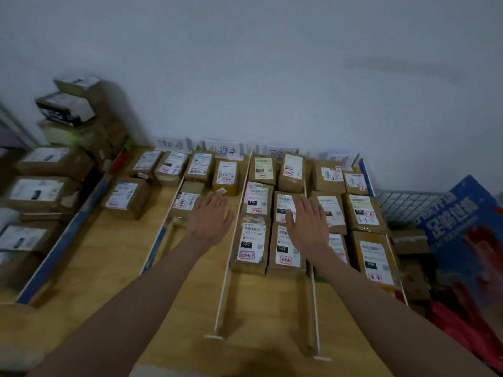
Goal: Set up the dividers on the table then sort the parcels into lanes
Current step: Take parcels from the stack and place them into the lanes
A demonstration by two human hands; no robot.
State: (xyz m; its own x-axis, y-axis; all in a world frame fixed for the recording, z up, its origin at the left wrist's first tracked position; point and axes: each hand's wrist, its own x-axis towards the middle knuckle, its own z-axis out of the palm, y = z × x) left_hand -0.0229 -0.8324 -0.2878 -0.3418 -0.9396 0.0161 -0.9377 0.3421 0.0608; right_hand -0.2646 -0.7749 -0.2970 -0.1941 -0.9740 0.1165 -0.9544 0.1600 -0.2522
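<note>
Right hand hiding part of a third-lane parcel, fingers straight, holding nothing, left hand flat over the wooden surface, four upright dividers, handwritten lane cards blurred, unreadable.

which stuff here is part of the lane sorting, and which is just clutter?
Job: upright dividers; labelled parcels in the lanes; handwritten lane signs at the wall; left hand and right hand, both flat and open.

Clutter: blue printed box; wire rack.
</note>
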